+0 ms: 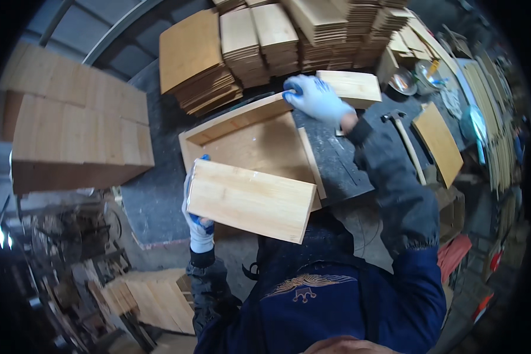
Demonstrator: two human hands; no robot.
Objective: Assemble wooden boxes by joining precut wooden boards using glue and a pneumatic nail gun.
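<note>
The left hand's (196, 223) gloved fingers are gripping one end of a pale wooden board (251, 200), which is stretching rightward from them and covering the near part of an open wooden box (236, 121). The box is lying on the dark tabletop (153, 203) beyond those fingers. The right hand's (317, 99) fingers are curling at the box's far right corner; whether they are pinching it, I cannot tell. A hammer (408, 144) is lying to their right, nearer the body.
</note>
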